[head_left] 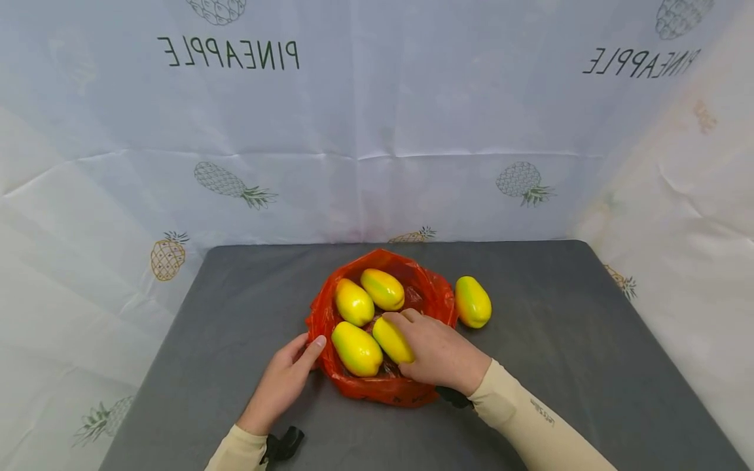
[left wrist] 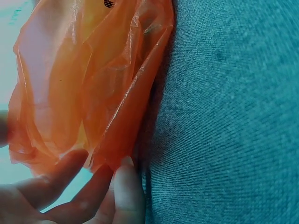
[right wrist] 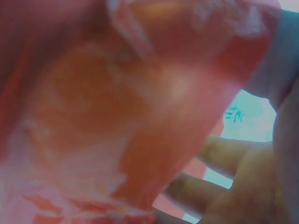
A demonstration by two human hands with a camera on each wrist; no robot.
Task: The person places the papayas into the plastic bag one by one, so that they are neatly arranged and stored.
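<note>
A red plastic bag stands with its mouth open on the grey table, several yellow-green mangoes inside. My left hand holds the bag's left rim, thumb over the edge and fingers outside; in the left wrist view its fingers press against the thin plastic. Reaching in over the right side, my right hand grips a mango among the others. Beside it lie a front mango, a left mango and a back mango. The bag wall blurs most of the right wrist view.
One more mango lies on the table just right of the bag. The grey tabletop reaches back to a white curtain printed with pineapples, which also hangs at both sides.
</note>
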